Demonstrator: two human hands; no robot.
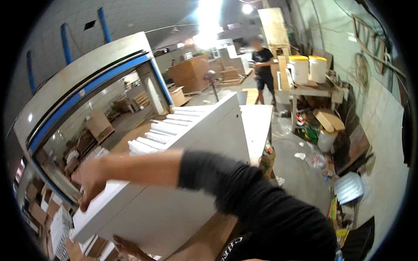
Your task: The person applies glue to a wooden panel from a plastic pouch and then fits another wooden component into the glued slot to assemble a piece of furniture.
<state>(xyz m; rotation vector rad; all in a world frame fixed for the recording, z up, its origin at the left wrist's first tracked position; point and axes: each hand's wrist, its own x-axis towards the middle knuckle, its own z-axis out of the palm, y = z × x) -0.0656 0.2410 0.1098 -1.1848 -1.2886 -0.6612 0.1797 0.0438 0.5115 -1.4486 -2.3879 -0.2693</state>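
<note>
Gripping the near corner of a large white panel [174, 191], the right hand [89, 180] is curled over its top edge while the left hand [128, 248] is pressed flat beneath. If tilted, the loose white strips [161, 130] stacked beside its far edge could be knocked off.
</note>
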